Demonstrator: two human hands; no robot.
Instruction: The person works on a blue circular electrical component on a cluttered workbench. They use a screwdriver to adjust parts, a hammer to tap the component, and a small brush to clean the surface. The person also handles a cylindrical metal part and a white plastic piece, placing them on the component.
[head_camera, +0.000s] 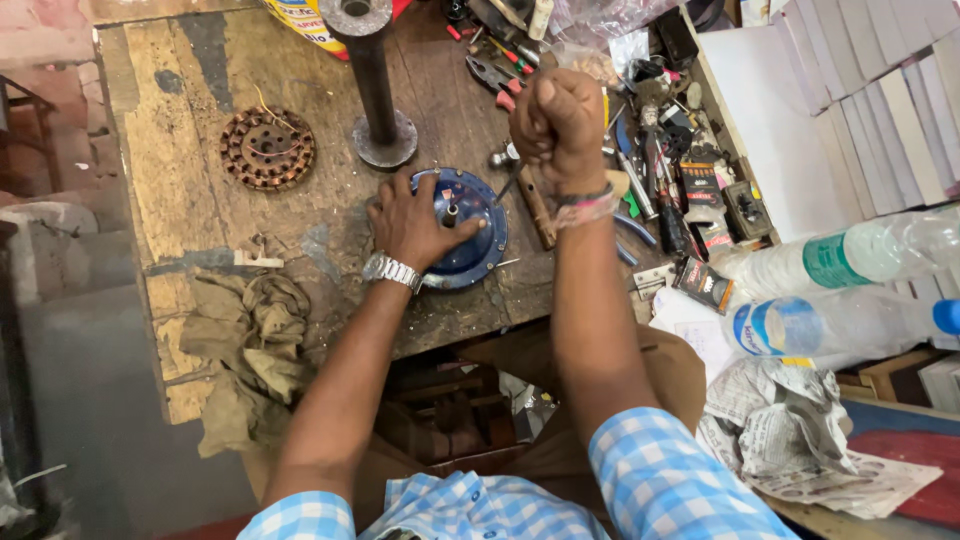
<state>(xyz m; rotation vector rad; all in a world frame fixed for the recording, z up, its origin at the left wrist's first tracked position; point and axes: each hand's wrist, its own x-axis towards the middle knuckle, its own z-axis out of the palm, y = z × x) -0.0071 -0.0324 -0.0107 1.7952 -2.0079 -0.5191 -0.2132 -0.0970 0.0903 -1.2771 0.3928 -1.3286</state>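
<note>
The left hand (415, 225), a metal watch at its wrist, lies spread and palm-down on a round blue metal housing (470, 225) with a short shaft at its centre, fingers splayed over the left part of the dome and thumb reaching toward the shaft; it presses rather than grips, evidently to keep the housing from shifting. The housing sits flat on the worn wooden tabletop (180, 150), near the front edge. The right hand (560, 125) is raised above and to the right of the housing, closed in a tight fist around a thin tool (512, 183) whose shaft points down toward the housing rim; the tool's kind cannot be told. Behind the housing stands a dark steel post on a round base (378, 95), upright. Further left lies a round copper-wound stator (267, 150), well apart. A crumpled olive rag (250, 330) hangs over the front-left edge. To the right, pliers, screwdrivers and small parts form a loose heap (660, 170), with two clear plastic bottles (850, 290) lying beyond it.
</note>
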